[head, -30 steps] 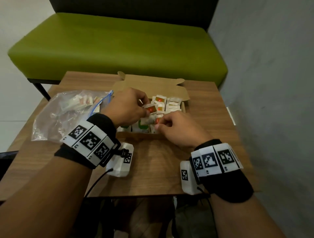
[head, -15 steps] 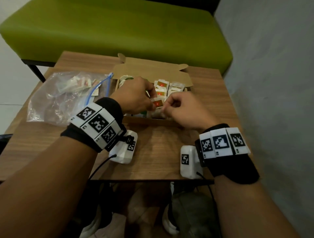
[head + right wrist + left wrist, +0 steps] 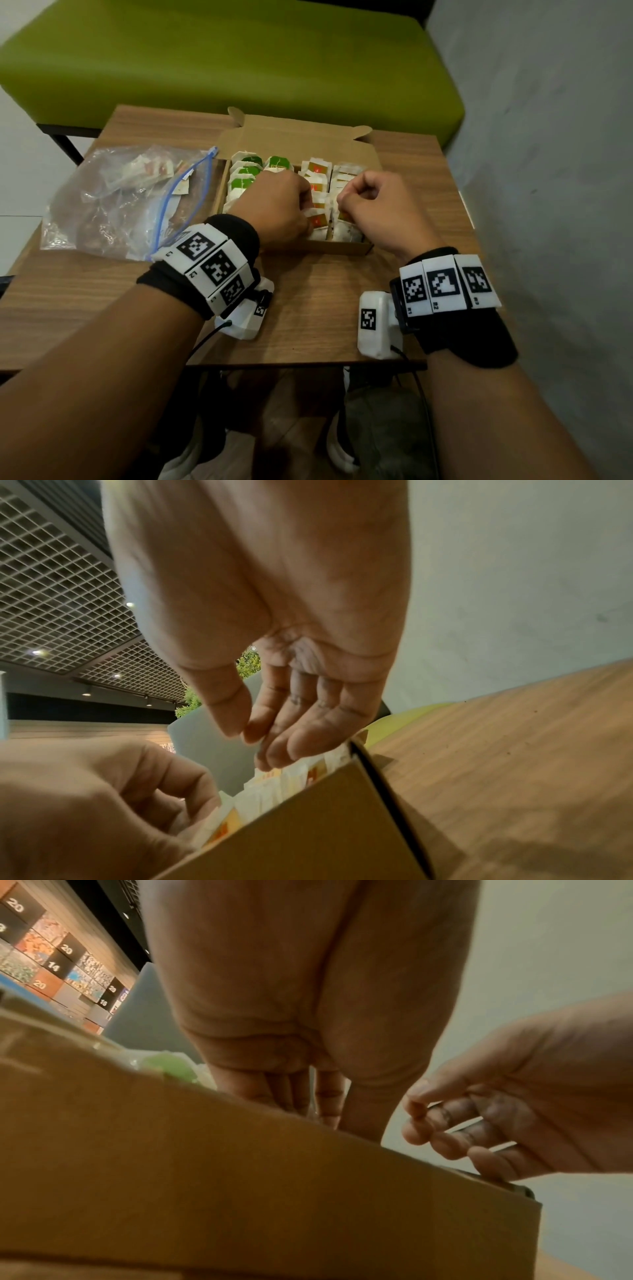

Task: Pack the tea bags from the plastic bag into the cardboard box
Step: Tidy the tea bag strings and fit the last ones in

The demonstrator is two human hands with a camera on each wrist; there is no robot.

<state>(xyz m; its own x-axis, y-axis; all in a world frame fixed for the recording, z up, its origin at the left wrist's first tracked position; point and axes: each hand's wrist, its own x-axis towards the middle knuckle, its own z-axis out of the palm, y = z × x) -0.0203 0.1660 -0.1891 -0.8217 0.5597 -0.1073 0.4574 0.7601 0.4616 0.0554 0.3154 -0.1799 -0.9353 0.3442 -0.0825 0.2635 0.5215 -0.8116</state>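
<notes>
Red-tagged tea bag now down in the front row of the box

A second ago the bag was held above the cardboard box (image 3: 342, 247); now the left hand (image 3: 274, 209) pinches the red-tagged tea bag (image 3: 317, 221) low among its neighbours, while the right hand (image 3: 371, 202), fingers (image 3: 301, 739) curled and grasping nothing I can make out, steadies the next row. Left of the fingers, the plastic bag (image 3: 102, 205) on the tabletop (image 3: 308, 308) holds more.

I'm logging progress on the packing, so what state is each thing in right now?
cardboard box: lid open, rows of tea bags inside.
plastic bag: zip open, lying flat, some tea bags left.
red-label tea bag: at the box's near end, left hand on it.
right hand: fingers curled, over the rightmost row.
</notes>
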